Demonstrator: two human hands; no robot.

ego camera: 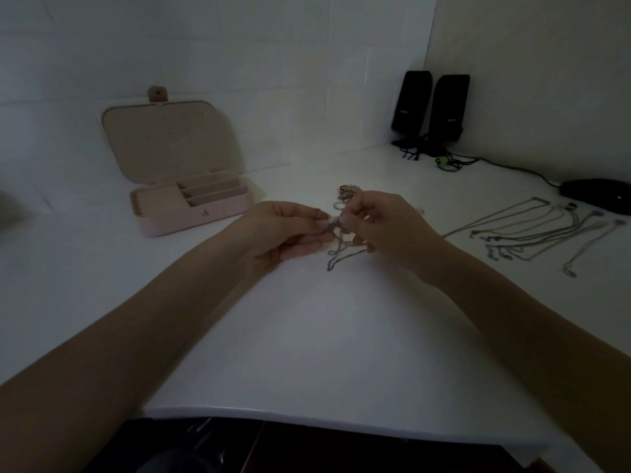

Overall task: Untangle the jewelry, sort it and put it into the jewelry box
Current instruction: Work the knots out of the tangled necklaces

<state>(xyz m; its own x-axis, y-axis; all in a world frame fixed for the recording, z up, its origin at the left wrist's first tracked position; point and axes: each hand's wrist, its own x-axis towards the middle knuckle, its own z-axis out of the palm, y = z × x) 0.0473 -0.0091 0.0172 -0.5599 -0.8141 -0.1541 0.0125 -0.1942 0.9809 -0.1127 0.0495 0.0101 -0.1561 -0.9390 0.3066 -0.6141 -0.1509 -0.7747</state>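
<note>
Fingers (322,220) of the left hand (283,230) and of the right hand (382,227) meet over the middle of the white desk (307,336), both sets pinched on the top of a thin, dull-silver tangled chain (341,250); its loops hang down and trail onto the desk between the palms. Light is poor, so the exact knot cannot be made out. Judgement: the step in hand is teasing this chain free. Best done by keeping the pinch light, working the knot looser instead of pulling the ends, and laying the slack flat on the desk so the crossings show. Just behind the hands sits a small heap of mixed, partly coloured jewelry (348,192), still unsorted. To the right, well apart, a row of straightened thin necklaces (532,233) lies spread side by side. The pale pink rectangular jewelry box (191,208) stands to the left, lid up, with its compartments showing nothing inside as far as can be told. Desk top is smooth and white, set against white walls in a corner; two black upright speakers (430,107) with cables stand at the back right, and a black computer mouse (597,196) sits at the far right edge.
</note>
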